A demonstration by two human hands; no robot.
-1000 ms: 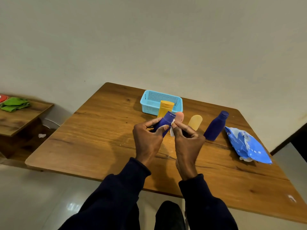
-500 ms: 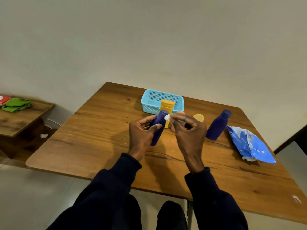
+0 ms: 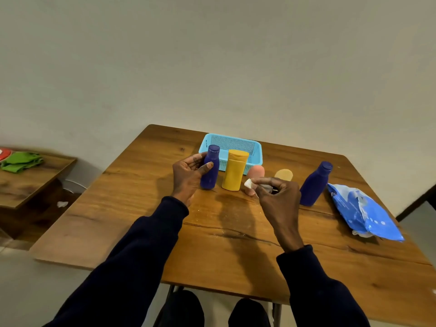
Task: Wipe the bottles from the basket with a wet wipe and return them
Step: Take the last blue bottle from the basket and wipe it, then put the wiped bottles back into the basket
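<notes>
Mid-right of the frame, the right grip [image 3: 276, 197] pinches a tiny wet wipe [image 3: 248, 184]; it could slip out. Up & left, the left grip [image 3: 188, 175] curls round the blue bottle [image 3: 210, 171], upright, cap above the fingers. The bottle may bump the yellow bottle [image 3: 234, 169] just beside it, near the basket [image 3: 232, 145] behind.

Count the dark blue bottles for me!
2. One bottle is gripped by the left hand near the basket; the other bottle stands on the table beside the wipes pack. The basket's floor is partly hidden.
</notes>
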